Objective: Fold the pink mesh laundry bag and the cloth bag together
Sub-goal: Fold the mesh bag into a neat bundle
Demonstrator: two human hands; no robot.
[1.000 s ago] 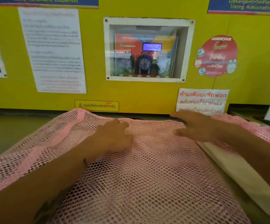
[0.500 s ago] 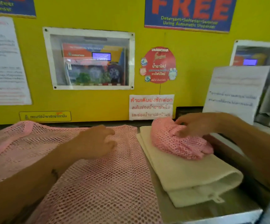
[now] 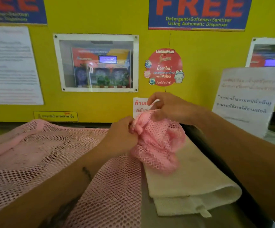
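Note:
A large pink mesh laundry bag (image 3: 48,162) lies spread flat over the left of the counter. Right of it lies a folded cream cloth bag (image 3: 191,183). A second, bunched-up piece of pink mesh (image 3: 158,145) is lifted just above the cloth bag's far end. My left hand (image 3: 122,135) pinches its top left edge. My right hand (image 3: 168,107) grips its top from above. Whether the bunch is joined to the flat bag is hidden.
A yellow machine panel (image 3: 150,40) with a windowed dispenser (image 3: 97,63) and stickers stands right behind the counter. A paper notice (image 3: 247,99) leans at the right. The grey counter surface (image 3: 145,208) shows between the two bags near the front.
The view swung right. My right hand took the bunched mesh off the cloth bag and raised it. My left hand left the flat mesh bag and took hold of the bunch too.

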